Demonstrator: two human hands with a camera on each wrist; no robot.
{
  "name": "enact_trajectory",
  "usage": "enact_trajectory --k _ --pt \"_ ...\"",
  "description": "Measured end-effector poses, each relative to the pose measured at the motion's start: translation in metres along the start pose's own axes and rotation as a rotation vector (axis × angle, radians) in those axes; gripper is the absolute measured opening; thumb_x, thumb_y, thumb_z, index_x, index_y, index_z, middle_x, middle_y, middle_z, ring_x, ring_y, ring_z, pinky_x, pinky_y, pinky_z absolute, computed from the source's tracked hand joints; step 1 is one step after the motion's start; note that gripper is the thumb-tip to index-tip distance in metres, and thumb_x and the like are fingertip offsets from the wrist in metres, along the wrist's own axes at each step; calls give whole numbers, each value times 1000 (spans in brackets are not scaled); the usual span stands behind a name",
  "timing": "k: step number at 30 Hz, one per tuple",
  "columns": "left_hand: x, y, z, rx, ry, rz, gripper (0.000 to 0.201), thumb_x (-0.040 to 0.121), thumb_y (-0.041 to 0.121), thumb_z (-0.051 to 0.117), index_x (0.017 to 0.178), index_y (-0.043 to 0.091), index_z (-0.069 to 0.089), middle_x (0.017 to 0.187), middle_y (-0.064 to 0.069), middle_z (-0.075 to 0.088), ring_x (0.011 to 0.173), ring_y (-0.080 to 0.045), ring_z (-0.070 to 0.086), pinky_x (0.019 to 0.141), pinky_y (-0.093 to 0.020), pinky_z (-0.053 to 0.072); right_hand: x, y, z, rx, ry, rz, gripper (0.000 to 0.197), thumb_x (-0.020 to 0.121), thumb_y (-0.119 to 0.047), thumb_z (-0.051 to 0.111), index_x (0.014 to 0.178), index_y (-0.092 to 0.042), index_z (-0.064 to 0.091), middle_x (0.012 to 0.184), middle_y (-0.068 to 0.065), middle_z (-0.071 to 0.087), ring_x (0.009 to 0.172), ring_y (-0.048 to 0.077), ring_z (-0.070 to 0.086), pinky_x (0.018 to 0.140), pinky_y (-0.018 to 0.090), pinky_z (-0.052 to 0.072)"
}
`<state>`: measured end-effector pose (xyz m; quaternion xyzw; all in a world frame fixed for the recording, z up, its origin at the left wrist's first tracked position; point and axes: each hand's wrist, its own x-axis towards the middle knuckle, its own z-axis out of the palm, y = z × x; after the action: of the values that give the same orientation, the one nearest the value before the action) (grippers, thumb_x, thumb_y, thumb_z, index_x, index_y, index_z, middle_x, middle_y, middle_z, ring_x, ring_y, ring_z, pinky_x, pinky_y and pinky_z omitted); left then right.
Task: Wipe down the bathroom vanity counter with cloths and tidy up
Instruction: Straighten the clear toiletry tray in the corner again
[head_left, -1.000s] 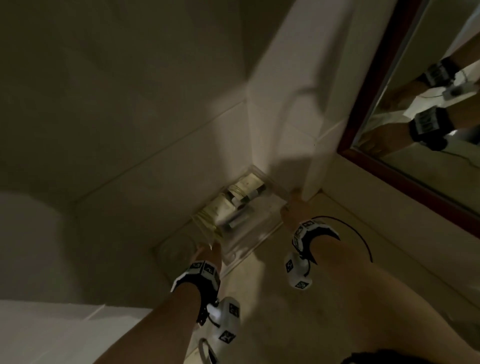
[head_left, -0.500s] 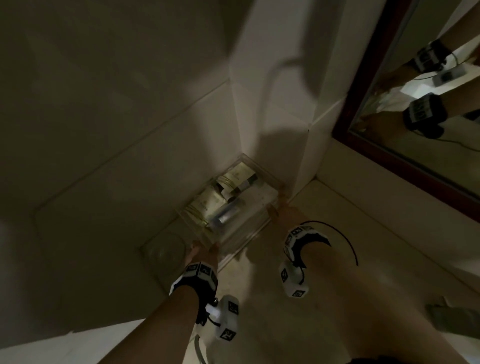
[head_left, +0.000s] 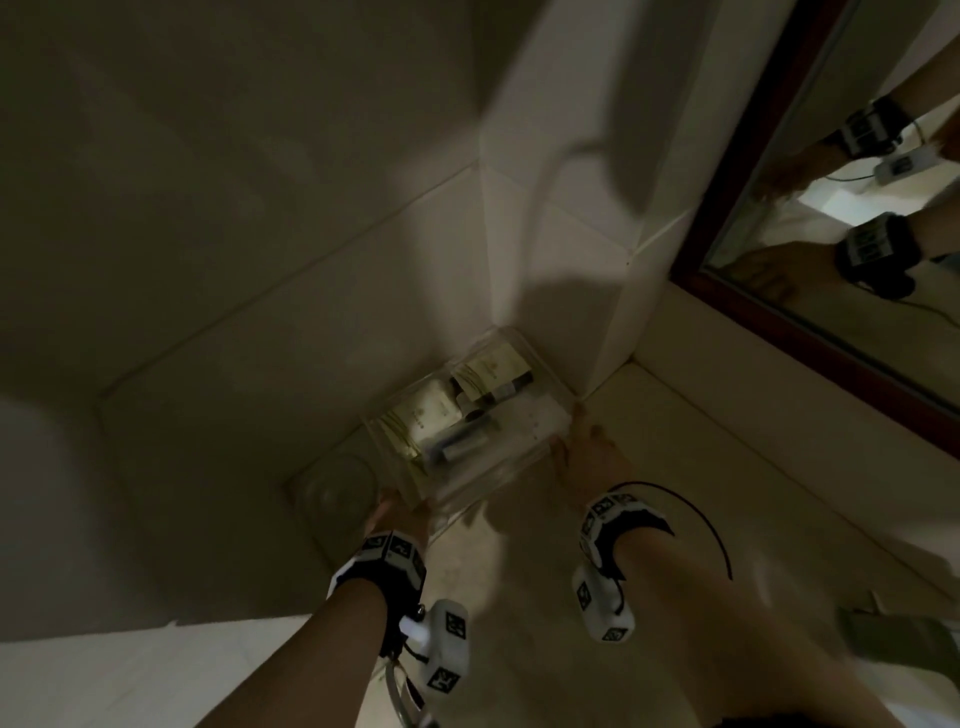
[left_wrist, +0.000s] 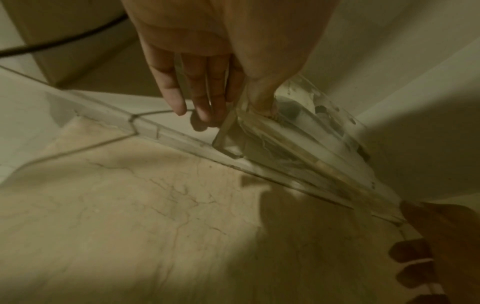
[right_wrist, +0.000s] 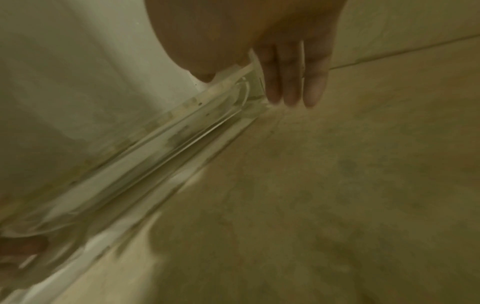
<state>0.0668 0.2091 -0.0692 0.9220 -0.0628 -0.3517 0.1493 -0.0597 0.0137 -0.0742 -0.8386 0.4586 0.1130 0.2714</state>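
A clear acrylic tray (head_left: 519, 457) holding sachets and small tubes sits in the corner of the beige stone counter (head_left: 519, 597), against the tiled wall. My left hand (head_left: 400, 512) grips its near left end. In the left wrist view the left hand (left_wrist: 235, 109) has the thumb inside the tray (left_wrist: 285, 148) wall and the fingers outside. My right hand (head_left: 587, 452) holds the right end. In the right wrist view, which is blurred, the right hand (right_wrist: 246, 86) pinches the tray (right_wrist: 168, 144) wall between thumb and fingers.
A round clear glass dish (head_left: 337, 488) lies just left of the tray. A dark-framed mirror (head_left: 753, 322) runs along the right wall above the counter. A greenish cloth (head_left: 904, 639) lies at the right edge. A white wall column (head_left: 561, 260) stands behind the tray.
Both hands have stayed on the tray's two ends. The tray sits in about the same spot in the corner; the head view has shifted a little.
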Motion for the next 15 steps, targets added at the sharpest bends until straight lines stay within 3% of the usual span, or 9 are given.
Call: enact_trajectory --k 3,6,9,11,12,14,15 --pt "3 -1 -3 0 -19 15 65 98 39 48 148 4 27 155 -14 28 139 -33 31 109 -36 31 3 9 -4 -169 152 -33 55 99 -43 30 147 -18 21 144 17 33 123 35 41 94 44 45" --pt "6 1 -9 2 -65 -6 63 99 35 49 147 1 28 154 -15 29 139 -32 32 111 -36 31 17 3 -19 -152 168 14 46 97 -35 38 138 -15 36 136 13 40 120 31 42 91 41 45" --pt "12 8 -15 -41 -81 -24 57 95 23 59 140 -4 38 143 -19 43 131 -34 43 99 -33 42 37 -8 -29 0 106 1 44 98 -29 40 138 -8 38 130 16 48 114 34 49 90 38 44" --pt "18 22 -19 -29 -110 -33 56 96 21 57 141 -3 37 144 -16 42 132 -33 42 82 -22 45 49 -18 -32 107 81 -19 38 99 -24 40 130 -2 43 122 20 55 104 36 55 78 35 45" --pt "22 28 -20 -73 -131 -87 52 99 20 52 143 -1 35 147 -15 39 134 -32 40 85 -22 45 51 -23 -32 137 74 -25 31 99 -22 40 120 -1 47 117 21 57 99 36 58 71 33 43" --pt "30 36 -24 -60 -157 -99 47 103 21 42 147 7 31 153 -14 30 138 -32 32 108 -32 35 56 -32 -30 154 82 -26 19 99 -21 41 97 -3 45 109 22 58 94 35 59 66 30 37" --pt "35 39 -26 -36 -172 -83 51 101 24 47 148 12 31 153 -13 30 138 -33 32 111 -34 31 57 -36 -30 156 98 -20 19 99 -21 42 91 -5 42 106 21 59 93 35 58 66 29 36"
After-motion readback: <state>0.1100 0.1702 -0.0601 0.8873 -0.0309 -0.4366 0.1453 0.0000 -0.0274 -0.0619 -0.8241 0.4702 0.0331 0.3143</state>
